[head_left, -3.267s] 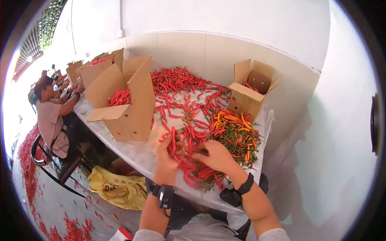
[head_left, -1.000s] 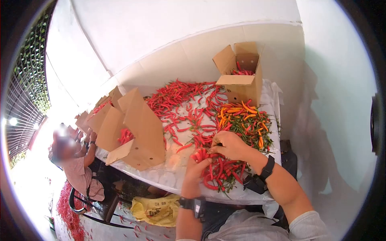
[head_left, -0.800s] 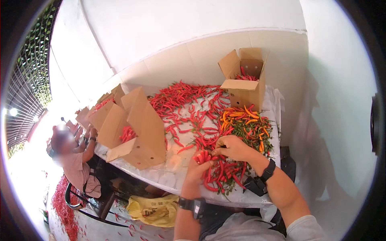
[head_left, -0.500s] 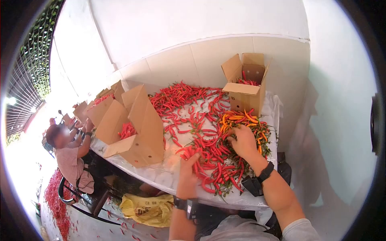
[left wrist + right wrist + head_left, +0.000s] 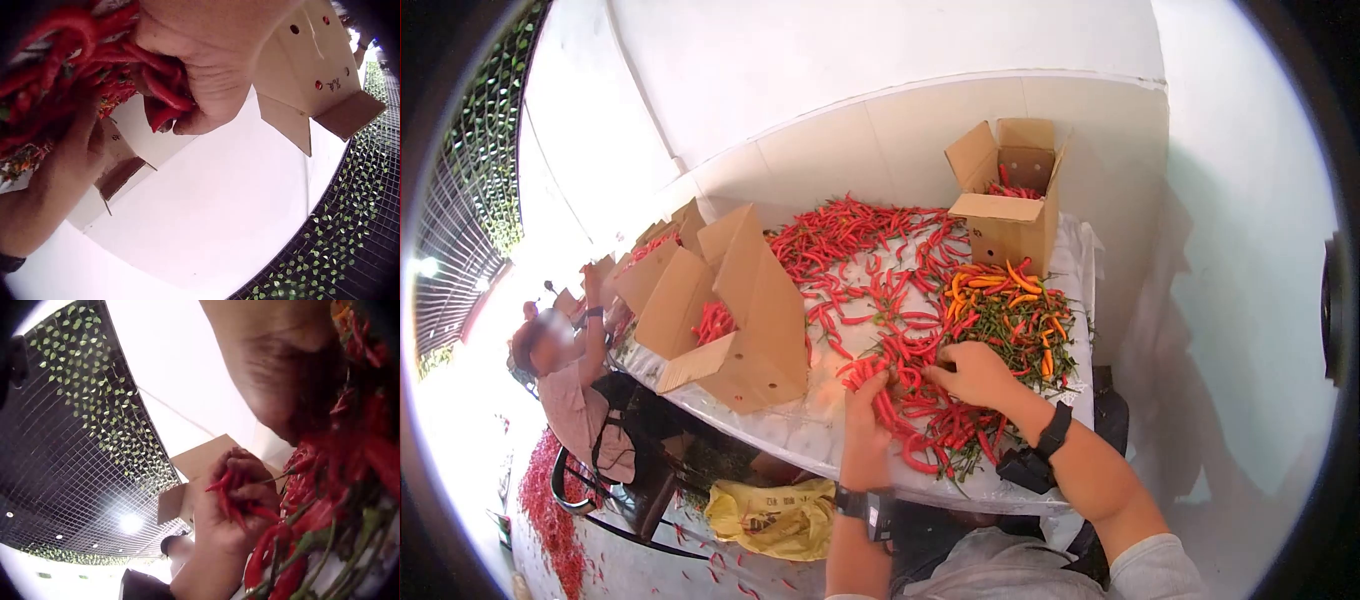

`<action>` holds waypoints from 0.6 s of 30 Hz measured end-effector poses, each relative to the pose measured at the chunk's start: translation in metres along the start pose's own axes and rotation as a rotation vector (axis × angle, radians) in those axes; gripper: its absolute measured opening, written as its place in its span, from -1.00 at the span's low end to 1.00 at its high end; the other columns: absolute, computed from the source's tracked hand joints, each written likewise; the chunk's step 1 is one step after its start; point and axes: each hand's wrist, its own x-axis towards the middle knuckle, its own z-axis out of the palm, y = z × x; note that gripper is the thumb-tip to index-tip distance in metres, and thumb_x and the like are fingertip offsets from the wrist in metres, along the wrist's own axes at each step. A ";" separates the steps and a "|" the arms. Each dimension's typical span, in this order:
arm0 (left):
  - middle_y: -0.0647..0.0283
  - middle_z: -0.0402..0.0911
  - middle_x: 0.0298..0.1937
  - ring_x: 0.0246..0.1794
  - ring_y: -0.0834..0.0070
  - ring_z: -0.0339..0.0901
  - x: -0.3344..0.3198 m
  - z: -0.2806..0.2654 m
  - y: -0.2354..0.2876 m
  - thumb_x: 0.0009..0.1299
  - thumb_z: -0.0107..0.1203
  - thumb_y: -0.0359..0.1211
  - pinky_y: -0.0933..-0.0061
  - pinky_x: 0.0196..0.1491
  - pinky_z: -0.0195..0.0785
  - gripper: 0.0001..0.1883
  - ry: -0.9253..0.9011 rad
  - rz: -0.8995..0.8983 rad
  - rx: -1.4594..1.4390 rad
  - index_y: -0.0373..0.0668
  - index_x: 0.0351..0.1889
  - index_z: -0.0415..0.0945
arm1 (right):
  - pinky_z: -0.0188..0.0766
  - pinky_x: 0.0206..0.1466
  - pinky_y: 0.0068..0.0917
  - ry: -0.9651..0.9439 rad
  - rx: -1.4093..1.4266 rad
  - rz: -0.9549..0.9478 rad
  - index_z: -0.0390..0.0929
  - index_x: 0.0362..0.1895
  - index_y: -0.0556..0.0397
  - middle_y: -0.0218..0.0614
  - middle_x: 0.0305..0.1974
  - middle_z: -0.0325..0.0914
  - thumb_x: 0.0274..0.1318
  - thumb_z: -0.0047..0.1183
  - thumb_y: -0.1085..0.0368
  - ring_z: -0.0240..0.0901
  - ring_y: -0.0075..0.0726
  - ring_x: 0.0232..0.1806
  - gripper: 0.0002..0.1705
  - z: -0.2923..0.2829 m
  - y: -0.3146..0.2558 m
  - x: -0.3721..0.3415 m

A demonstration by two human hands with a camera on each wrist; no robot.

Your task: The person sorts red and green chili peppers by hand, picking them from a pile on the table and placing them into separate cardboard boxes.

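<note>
My left hand [image 5: 866,400] grips a small bunch of red chili peppers [image 5: 164,94], their ends poking out past the curled fingers in both wrist views. Just right of it, my right hand [image 5: 975,374] bends its fingers down at the loose red chilies [image 5: 940,425] on the table. Its fingertips are hidden behind the hand and in shadow in the right wrist view, so I cannot tell whether they pinch a chili. Green-stemmed chilies [image 5: 312,544] lie close below that hand.
Orange chilies and green stems [image 5: 1025,325] are heaped to the right. An open cardboard box [image 5: 765,350] of chilies stands left, another box [image 5: 1005,235] at the back right. Behind lies a large red chili heap [image 5: 850,235]. A seated person [image 5: 585,400] works at far left.
Half a second ago my right hand was over the green and orange heap; it has come left and nearer to my left hand. My left hand keeps its bunch of chilies.
</note>
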 end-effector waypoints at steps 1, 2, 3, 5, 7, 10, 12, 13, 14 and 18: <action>0.22 0.57 -0.32 -0.36 0.43 0.55 0.001 0.000 -0.001 0.24 0.02 -0.45 0.39 -0.39 0.46 -0.73 -0.005 0.003 -0.006 -0.23 -0.08 0.42 | 0.40 -0.33 -0.29 -0.001 0.166 0.010 0.56 -0.50 0.17 -0.12 -0.56 0.51 -0.02 0.09 -0.01 0.48 -0.18 -0.49 -0.57 -0.001 0.001 0.004; 0.21 0.57 -0.31 -0.34 0.42 0.55 0.002 0.001 -0.002 0.24 0.01 -0.46 0.36 -0.37 0.48 -0.74 -0.009 0.006 -0.014 -0.24 -0.09 0.42 | 0.40 -0.34 -0.33 -0.002 0.331 0.018 0.55 -0.50 0.18 -0.15 -0.57 0.50 -0.01 0.11 0.00 0.46 -0.25 -0.51 -0.57 -0.002 0.000 0.007; 0.21 0.57 -0.29 -0.33 0.42 0.55 0.001 0.004 -0.001 0.25 0.00 -0.47 0.34 -0.33 0.49 -0.74 -0.048 0.002 -0.003 -0.23 -0.08 0.42 | 0.35 -0.37 -0.42 -0.011 0.500 0.022 0.55 -0.47 0.17 -0.25 -0.56 0.50 0.02 0.11 0.06 0.42 -0.39 -0.50 -0.63 -0.003 -0.002 0.006; 0.21 0.57 -0.26 -0.30 0.41 0.55 -0.006 0.013 0.003 0.25 -0.01 -0.51 0.30 -0.27 0.51 -0.74 -0.125 -0.007 0.023 -0.23 -0.07 0.42 | 0.27 -0.43 -0.60 -0.030 0.842 0.032 0.56 -0.41 0.15 -0.46 -0.54 0.50 0.09 0.12 0.18 0.32 -0.66 -0.48 -0.74 -0.005 -0.009 0.004; 0.22 0.56 -0.24 -0.30 0.42 0.55 -0.009 0.018 0.002 0.26 -0.02 -0.54 0.29 -0.22 0.51 -0.74 -0.143 -0.006 0.052 -0.23 -0.07 0.41 | 0.25 -0.42 -0.61 -0.046 0.848 0.061 0.55 -0.38 0.14 -0.47 -0.49 0.51 0.10 0.12 0.19 0.32 -0.66 -0.47 -0.76 -0.005 -0.009 0.004; 0.23 0.54 -0.22 -0.29 0.44 0.54 -0.015 0.023 0.003 0.27 0.00 -0.57 0.34 -0.18 0.50 -0.75 -0.150 -0.032 0.096 -0.24 -0.08 0.40 | 0.24 -0.42 -0.61 0.016 0.747 0.037 0.54 -0.39 0.14 -0.48 -0.49 0.51 0.11 0.11 0.21 0.31 -0.68 -0.46 -0.77 0.005 -0.001 0.009; 0.24 0.53 -0.22 -0.27 0.47 0.53 -0.015 0.022 0.002 0.26 0.01 -0.57 0.39 -0.17 0.49 -0.75 -0.176 -0.037 0.126 -0.24 -0.09 0.39 | 0.24 -0.42 -0.61 0.054 0.742 0.033 0.53 -0.42 0.15 -0.48 -0.50 0.50 0.10 0.12 0.21 0.30 -0.69 -0.46 -0.77 0.011 0.001 0.009; 0.25 0.52 -0.23 -0.27 0.48 0.53 -0.012 0.019 -0.001 0.26 0.02 -0.58 0.41 -0.17 0.48 -0.75 -0.202 -0.030 0.143 -0.24 -0.09 0.39 | 0.24 -0.42 -0.61 0.058 0.790 0.047 0.53 -0.44 0.15 -0.48 -0.51 0.49 0.09 0.13 0.21 0.29 -0.69 -0.47 -0.76 0.013 -0.001 0.008; 0.26 0.52 -0.24 -0.26 0.49 0.52 -0.011 0.018 -0.004 0.25 0.02 -0.59 0.43 -0.17 0.48 -0.75 -0.227 -0.023 0.159 -0.24 -0.09 0.39 | 0.24 -0.43 -0.60 0.062 0.839 0.063 0.52 -0.46 0.15 -0.48 -0.51 0.49 0.08 0.13 0.22 0.28 -0.70 -0.47 -0.76 0.016 -0.003 0.008; 0.27 0.53 -0.21 -0.22 0.51 0.51 -0.015 0.023 -0.001 0.23 0.03 -0.63 0.48 -0.14 0.44 -0.71 -0.245 -0.031 0.159 -0.25 -0.09 0.39 | 0.30 -0.38 -0.38 0.236 0.576 -0.115 0.52 -0.50 0.13 -0.27 -0.53 0.45 -0.02 0.14 0.19 0.40 -0.32 -0.47 -0.75 0.008 -0.015 0.002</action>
